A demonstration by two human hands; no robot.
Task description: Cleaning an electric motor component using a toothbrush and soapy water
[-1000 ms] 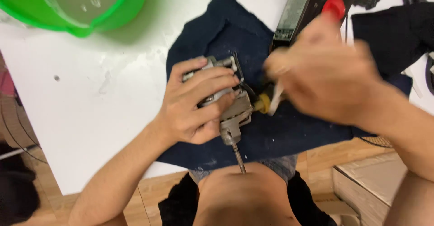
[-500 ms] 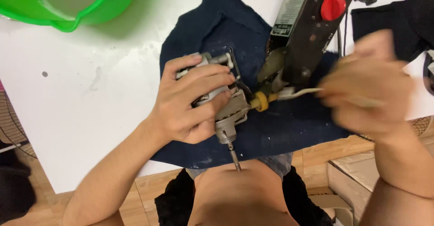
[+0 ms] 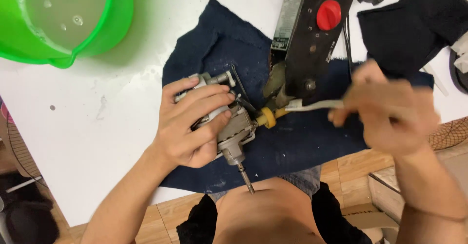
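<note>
My left hand (image 3: 192, 124) grips a grey metal motor (image 3: 234, 127) lying on a dark blue cloth (image 3: 302, 141). The motor's thin shaft (image 3: 245, 176) points toward my body. A yellow fitting (image 3: 267, 118) sits at the motor's right side, and a pale cable (image 3: 312, 106) runs from it to my right hand (image 3: 390, 117), which pinches the cable's far end. The right hand is blurred. Just behind the cable lies a black control box (image 3: 309, 39) with a red round knob (image 3: 328, 14).
A green plastic basin (image 3: 73, 24) holding water stands at the top left on the white table (image 3: 87, 127). A black cloth (image 3: 414, 29) lies at the top right. Wooden floor and dark items show below the table edge.
My right hand has drawn away to the right from the motor, stretching the pale cable out. The red knob, hidden a second ago, is uncovered. My left hand keeps its grip.
</note>
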